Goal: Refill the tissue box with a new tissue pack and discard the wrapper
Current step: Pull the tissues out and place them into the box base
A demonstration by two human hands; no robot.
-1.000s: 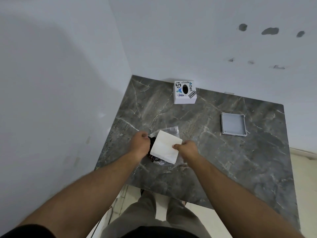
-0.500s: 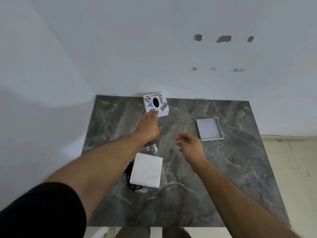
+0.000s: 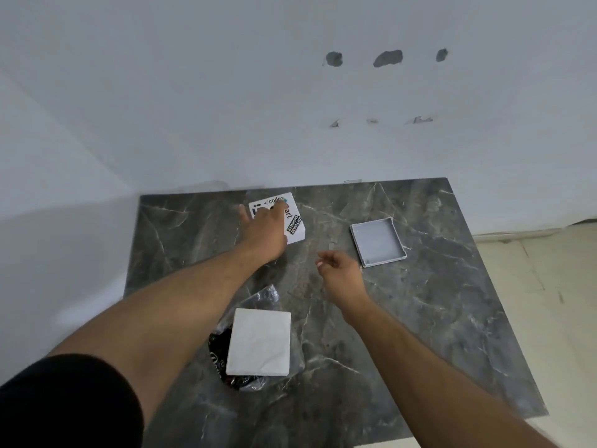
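The white tissue box [image 3: 295,226] with stickers stands at the back of the marble table [image 3: 436,318]. My left hand [image 3: 263,232] lies over its top, thumb at the box's left side, fingers wrapped across it. My right hand [image 3: 339,273] hovers over the middle of the table, fingers loosely curled, holding nothing. Near the front, the white tissue stack [image 3: 258,342] rests on its opened clear and black plastic wrapper [image 3: 219,342], which sticks out to the left and behind the stack.
A shallow grey square lid [image 3: 378,242] lies open side up at the back right of the table. White walls [image 3: 193,108] border the table at the back and left. Pale floor tiles [image 3: 555,286] show to the right.
Both hands let go of the tissue stack, which now lies on the wrapper. My left hand reached forward onto the tissue box; my right hand lifted over the table's middle.
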